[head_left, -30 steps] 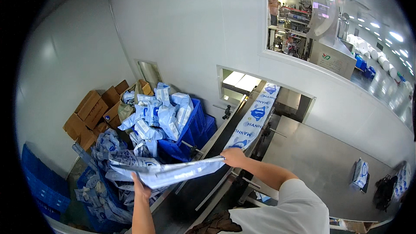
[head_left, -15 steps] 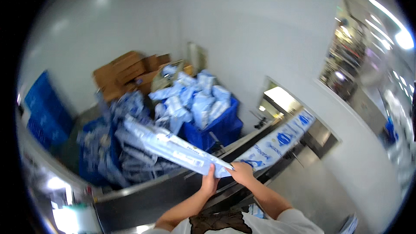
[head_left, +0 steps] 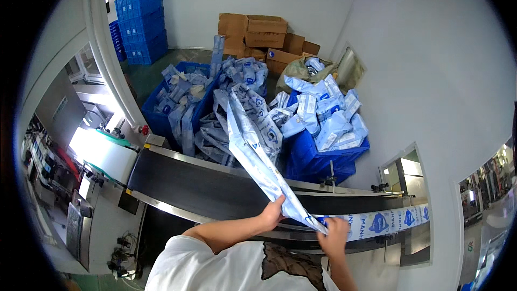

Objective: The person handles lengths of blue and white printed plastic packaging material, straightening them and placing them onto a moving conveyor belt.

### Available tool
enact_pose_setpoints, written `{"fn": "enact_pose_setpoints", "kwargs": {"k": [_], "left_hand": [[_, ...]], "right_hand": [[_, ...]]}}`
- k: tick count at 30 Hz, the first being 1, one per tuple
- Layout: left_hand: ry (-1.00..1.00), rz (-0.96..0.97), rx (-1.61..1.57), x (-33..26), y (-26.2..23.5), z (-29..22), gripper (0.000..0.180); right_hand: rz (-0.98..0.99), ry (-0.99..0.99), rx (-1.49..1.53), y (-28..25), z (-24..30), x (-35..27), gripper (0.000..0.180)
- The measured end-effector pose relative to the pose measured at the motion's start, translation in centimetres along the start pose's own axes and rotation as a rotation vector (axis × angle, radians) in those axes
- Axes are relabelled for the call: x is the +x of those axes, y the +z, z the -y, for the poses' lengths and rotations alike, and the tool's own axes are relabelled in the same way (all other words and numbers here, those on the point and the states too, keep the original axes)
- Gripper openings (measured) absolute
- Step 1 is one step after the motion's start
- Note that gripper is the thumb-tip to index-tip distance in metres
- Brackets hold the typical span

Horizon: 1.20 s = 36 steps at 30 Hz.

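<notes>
A long light-blue strip of printed plastic packaging film (head_left: 264, 164) slants across the conveyor, its far end over the piled film behind. My left hand (head_left: 273, 213) is closed on its near edge, thumb on top. My right hand (head_left: 335, 235) is closed round its near end, fingers pressed together. Right beside that hand, another stretch of white film with blue print (head_left: 379, 223) lies along the conveyor toward the wall opening. Whether the two stretches are joined is hidden by my right hand.
The dark conveyor belt (head_left: 186, 182) runs across in front of me. Beyond it stand a blue crate of film scraps (head_left: 153, 117), a blue crate (head_left: 301, 164) heaped with packs, cardboard boxes (head_left: 265, 33) and stacked blue crates (head_left: 141, 24). A machine (head_left: 110, 156) stands left.
My view has turned left and levelled. The held strip now points more steeply away from me, and my hands have moved slightly farther apart, both still gripping it.
</notes>
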State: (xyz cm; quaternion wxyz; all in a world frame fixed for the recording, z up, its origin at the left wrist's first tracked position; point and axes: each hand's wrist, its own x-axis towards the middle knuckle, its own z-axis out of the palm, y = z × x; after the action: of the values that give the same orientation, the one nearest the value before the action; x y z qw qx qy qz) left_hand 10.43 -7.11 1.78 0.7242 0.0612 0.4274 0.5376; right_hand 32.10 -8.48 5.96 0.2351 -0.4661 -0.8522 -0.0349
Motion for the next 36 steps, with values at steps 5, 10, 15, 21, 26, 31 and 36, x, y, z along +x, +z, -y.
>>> {"fn": "enact_pose_setpoints", "kwargs": {"k": [5,10,15,21,26,31,36], "left_hand": [[0.015,0.089,-0.021,0.0,-1.9,-2.0,0.039],[0.009,0.052,-0.044,-2.1,-1.4,-4.7,0.039],[0.075,0.009,-0.038,-0.7,-2.7,-8.6,0.042],[0.193,-0.015,0.013,3.7,-0.2,-15.0,0.044],[0.35,-0.066,-0.177,11.9,-0.3,-17.0,0.052],[0.711,-0.325,0.076,12.9,4.4,-12.3,0.072],[0.568,0.193,0.382,7.5,5.4,-2.5,0.057]], "right_hand": [[-0.086,0.256,-0.19,-1.9,-7.0,-2.1,0.043],[-0.084,0.403,-0.133,-0.3,-13.6,-4.8,0.041],[-0.058,0.251,-0.245,0.8,-11.8,-2.5,0.02],[0.036,0.257,-0.172,1.6,-10.9,-1.0,0.018],[0.078,0.373,0.024,0.8,-7.5,1.3,0.039],[0.054,0.425,0.096,1.4,-5.9,2.1,0.045],[0.059,0.572,0.245,1.6,-2.4,3.8,0.049]]}}
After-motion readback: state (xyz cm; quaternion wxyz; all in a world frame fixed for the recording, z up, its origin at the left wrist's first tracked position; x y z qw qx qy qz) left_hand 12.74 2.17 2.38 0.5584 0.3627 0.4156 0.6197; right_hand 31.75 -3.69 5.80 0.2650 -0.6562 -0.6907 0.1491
